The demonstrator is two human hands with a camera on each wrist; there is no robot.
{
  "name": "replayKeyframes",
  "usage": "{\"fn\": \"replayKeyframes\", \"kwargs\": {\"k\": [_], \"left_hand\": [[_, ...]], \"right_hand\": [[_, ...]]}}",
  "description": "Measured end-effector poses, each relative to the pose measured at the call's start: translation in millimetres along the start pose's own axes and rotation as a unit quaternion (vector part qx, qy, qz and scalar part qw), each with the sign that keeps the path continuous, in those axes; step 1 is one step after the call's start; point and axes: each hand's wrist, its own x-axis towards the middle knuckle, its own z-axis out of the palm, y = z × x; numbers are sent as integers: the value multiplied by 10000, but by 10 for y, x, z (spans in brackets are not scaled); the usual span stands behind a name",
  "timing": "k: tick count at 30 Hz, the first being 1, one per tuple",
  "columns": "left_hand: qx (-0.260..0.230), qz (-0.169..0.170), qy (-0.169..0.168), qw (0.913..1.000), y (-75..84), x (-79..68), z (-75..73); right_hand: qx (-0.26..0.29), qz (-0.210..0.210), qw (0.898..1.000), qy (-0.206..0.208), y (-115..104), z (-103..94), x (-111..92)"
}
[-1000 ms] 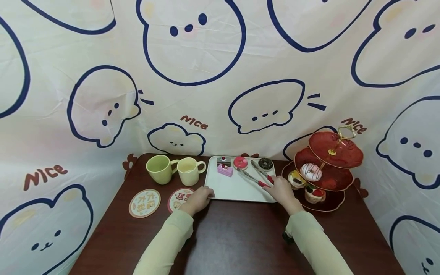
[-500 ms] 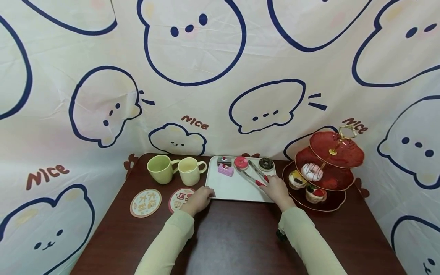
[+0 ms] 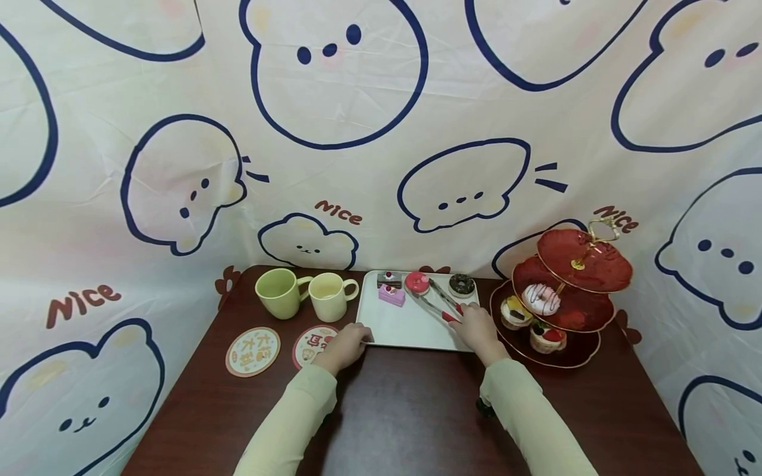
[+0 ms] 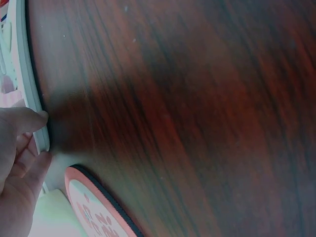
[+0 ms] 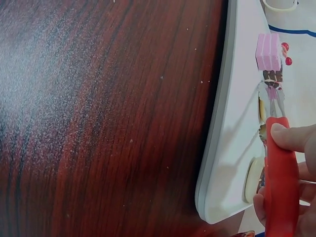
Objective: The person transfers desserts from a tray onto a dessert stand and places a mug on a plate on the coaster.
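My right hand [image 3: 479,330] holds a pair of metal tongs with red handles [image 5: 281,182] over a white tray [image 3: 387,327]. The tong tips stand on either side of a pink donut [image 3: 418,282]; whether they touch it is hard to tell. At the tray's front left corner, my left hand [image 3: 344,347] pinches the rim between thumb and fingers, as the left wrist view shows. Left of the donut lie a dark cake slice [image 3: 389,280] and a pink cake slice [image 3: 391,295]. A chocolate donut [image 3: 462,285] lies in the back right corner.
Right of the tray, a red three-tier stand [image 3: 585,261] carries a white-iced donut [image 3: 541,299] and two cupcakes, one fruit-topped [image 3: 548,337]. At left are a green mug [image 3: 278,294], a cream mug [image 3: 329,297] and two round coasters [image 3: 253,352]. A patterned cloth hangs behind.
My right hand has shifted left with the tongs, and the right-hand tip has come nearer the pink donut. My left hand stays on the tray corner.
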Motion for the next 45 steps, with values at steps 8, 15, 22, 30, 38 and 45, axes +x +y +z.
{"fn": "replayKeyframes", "kwargs": {"k": [8, 15, 22, 30, 38, 45], "left_hand": [[220, -458, -224, 9985, 104, -17, -52], [207, -586, -313, 9976, 97, -6, -58], [185, -475, -344, 9981, 117, 16, -76], [109, -639, -442, 9969, 145, 26, -80], [57, -737, -504, 9960, 136, 33, -98], [167, -648, -496, 9965, 142, 38, -107]], "right_hand": [[128, 65, 9999, -10, 20, 10, -26], [195, 256, 9994, -102, 89, -45, -85], [241, 250, 9992, -191, 157, -35, -86], [257, 235, 9993, -123, 97, 11, -41], [194, 185, 9996, -6, 68, 59, -17], [283, 284, 9992, -89, 97, 42, -64]]}}
